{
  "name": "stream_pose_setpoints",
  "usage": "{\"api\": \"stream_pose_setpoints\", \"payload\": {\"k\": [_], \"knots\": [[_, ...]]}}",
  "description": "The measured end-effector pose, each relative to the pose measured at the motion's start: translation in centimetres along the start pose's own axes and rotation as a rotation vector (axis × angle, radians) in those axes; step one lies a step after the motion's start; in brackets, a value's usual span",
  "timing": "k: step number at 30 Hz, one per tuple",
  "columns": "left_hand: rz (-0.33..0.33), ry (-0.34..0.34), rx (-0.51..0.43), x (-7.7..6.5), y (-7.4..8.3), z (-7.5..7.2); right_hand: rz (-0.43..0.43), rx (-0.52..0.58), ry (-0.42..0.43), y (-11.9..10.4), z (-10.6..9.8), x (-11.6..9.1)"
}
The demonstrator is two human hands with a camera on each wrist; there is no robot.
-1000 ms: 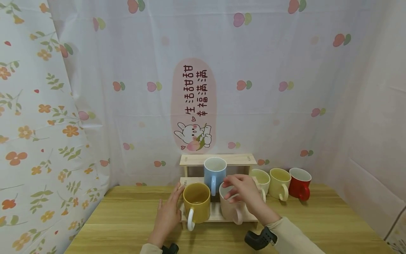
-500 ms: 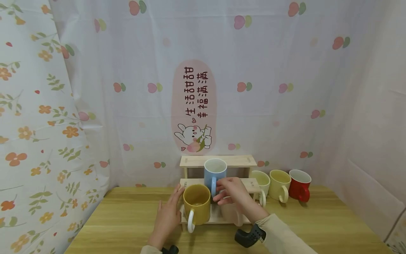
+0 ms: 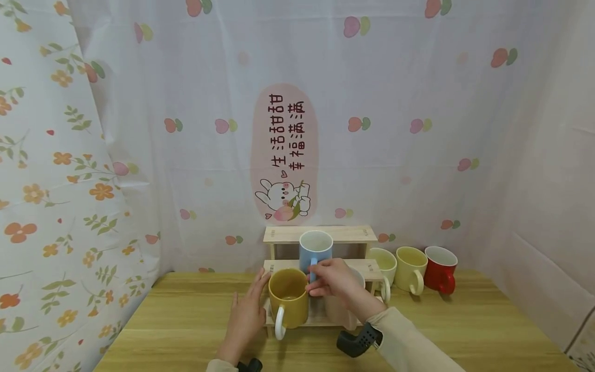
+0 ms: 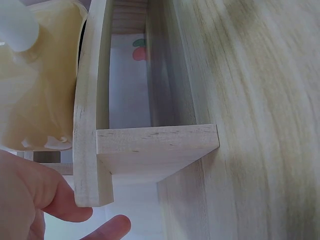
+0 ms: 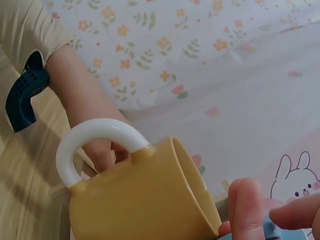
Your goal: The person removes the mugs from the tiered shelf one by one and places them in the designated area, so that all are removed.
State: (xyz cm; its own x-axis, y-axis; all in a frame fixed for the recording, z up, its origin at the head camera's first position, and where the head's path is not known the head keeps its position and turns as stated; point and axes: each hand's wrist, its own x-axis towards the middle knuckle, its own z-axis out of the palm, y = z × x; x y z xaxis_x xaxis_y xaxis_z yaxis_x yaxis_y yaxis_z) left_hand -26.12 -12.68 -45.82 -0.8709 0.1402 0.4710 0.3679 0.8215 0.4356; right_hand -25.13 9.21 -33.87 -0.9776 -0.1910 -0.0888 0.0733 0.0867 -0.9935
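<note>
On the lowest tier of the wooden stand (image 3: 344, 234), a mustard mug (image 3: 296, 311) and a pink mug (image 3: 335, 311) are already set upright, at seven and five o'clock from the blue mug (image 3: 308, 255). At the stand's nine o'clock end, the left hand (image 3: 246, 318) is laid, fingers extended, nothing gripped. By the middle tier, the blue mug's handle (image 3: 313, 262) is pinched by the right hand (image 3: 337, 279); its base is hidden, so its placing is judged unsettled. Toward three o'clock, pale green (image 3: 388, 272), pale yellow (image 3: 408, 275) and red (image 3: 434, 277) mugs are left on the worktop (image 3: 195, 310). The blue mug is seen upright, white inside.
</note>
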Motion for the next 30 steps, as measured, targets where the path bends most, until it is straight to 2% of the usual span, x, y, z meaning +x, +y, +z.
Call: {"api": "stream_pose_setpoints", "payload": {"k": [15,23,30], "knots": [[-0.007,0.005,0.01,0.2,0.1,-0.2,-0.013,0.046,0.053,-0.4,1.0,-0.2],[-0.008,-0.001,0.015,0.3,0.0,-0.1,-0.022,0.048,0.12,-0.3,1.3,-0.5],[0.002,-0.002,0.018,0.1,-0.1,-0.1,-0.067,0.048,0.161,0.1,1.4,-0.6]]}}
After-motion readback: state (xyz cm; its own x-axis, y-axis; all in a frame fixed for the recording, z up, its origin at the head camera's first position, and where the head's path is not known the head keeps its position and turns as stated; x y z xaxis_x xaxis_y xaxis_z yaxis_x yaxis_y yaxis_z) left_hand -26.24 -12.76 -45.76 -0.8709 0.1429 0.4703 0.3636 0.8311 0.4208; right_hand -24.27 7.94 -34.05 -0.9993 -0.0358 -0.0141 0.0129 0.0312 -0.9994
